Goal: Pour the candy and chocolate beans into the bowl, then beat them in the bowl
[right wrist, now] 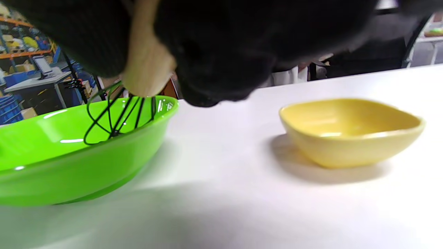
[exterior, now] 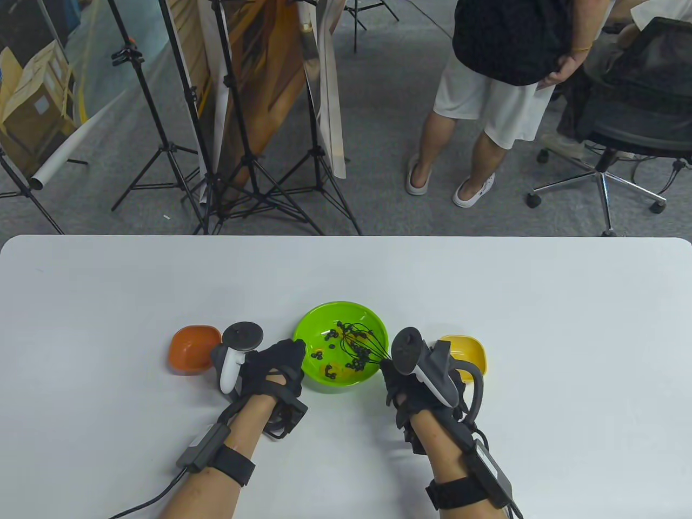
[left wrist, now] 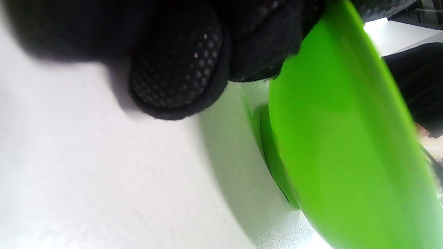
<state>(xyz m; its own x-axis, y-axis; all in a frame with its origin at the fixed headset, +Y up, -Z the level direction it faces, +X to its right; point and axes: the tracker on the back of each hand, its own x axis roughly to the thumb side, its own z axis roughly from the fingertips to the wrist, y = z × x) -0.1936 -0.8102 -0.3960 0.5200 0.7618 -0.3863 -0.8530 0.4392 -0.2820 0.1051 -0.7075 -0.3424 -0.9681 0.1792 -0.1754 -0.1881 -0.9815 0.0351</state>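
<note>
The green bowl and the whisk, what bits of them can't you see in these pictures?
- Whisk handle: table view, hidden under the right hand and its tracker; right wrist view, the glove covers most of it.
- Green bowl inside: left wrist view shows only its outer wall; right wrist view, the rim hides the contents.
- Candy versus chocolate beans: table view, too small to count.
- Left hand fingertips at the bowl's rim: left wrist view, blurred and cut off by the top edge.
</note>
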